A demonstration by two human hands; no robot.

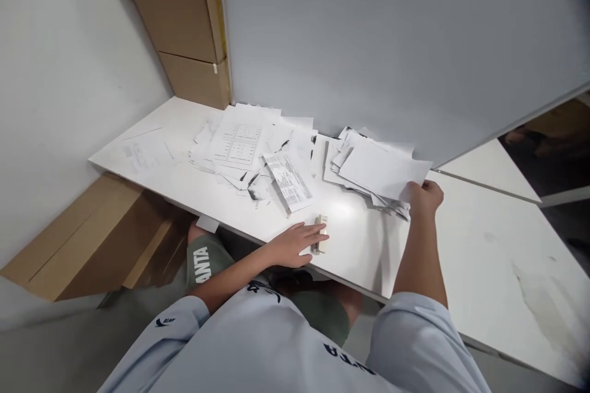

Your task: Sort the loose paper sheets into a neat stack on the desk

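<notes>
We've got our right hand [424,198] clenched on the near right corner of a loose stack of white paper [375,169], whose long side runs left to right on the table. Our left hand [295,244] is out flat, fingers [310,234] draped over a small beige stapler [321,227] that points far-to-near by the near edge. Can't tell if that's a real grip. Just left of the stack sit a printed form [288,181] and a messy pile of printed sheets [239,147] on the white table [354,245], with a grey panel [391,43] along the far edge and cardboard boxes [177,18] in the far left corner.

paper sheets [380,169]: loose, fanned pile | stapler [321,234]: small, beige, lying flat
</notes>
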